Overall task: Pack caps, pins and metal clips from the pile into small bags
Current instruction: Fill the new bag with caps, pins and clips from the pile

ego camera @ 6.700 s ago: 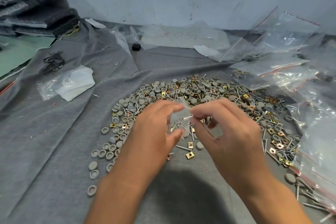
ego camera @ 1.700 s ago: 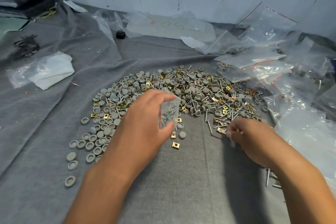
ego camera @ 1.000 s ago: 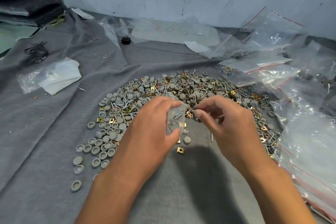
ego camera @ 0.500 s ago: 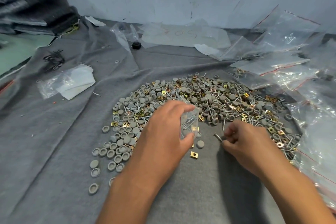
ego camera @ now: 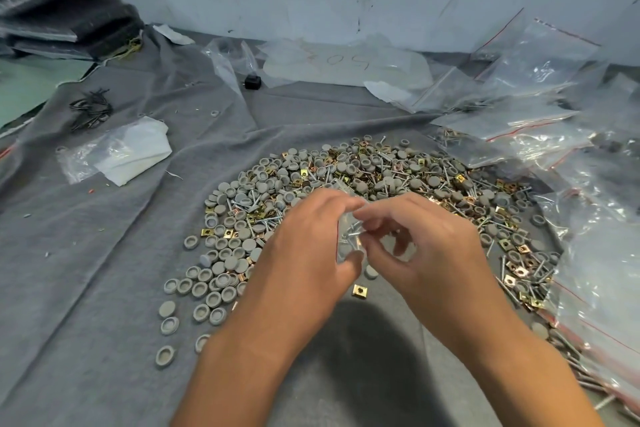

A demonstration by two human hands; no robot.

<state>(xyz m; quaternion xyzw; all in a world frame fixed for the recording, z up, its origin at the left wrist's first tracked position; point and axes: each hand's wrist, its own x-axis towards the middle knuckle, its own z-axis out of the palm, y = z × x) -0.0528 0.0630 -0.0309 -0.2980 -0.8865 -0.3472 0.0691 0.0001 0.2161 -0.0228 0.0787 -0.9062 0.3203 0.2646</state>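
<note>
The small bag point(ego camera: 349, 239), pinched by the left hand point(ego camera: 311, 253), should stay open while the right hand point(ego camera: 415, 246), fingers pinched on a pin point(ego camera: 354, 234), slides it in point first.

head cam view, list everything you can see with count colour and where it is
pile: one heap, too many to count, grey caps, silver pins, gold and copper metal clips, centre of the cloth
small bag: one, clear, pins inside, held between both hands
loose clip: one, gold, just below the hands
grey cloth: one, covers the work surface
plastic bags: many, clear with red seal lines, right side
white packet: one, in clear plastic, left
black wires: a small bundle, far left
black block: one, small, back centre
dark folded stack: black, top left corner
left hand: grips the small bag
right hand: pinches at the bag's mouth
</note>
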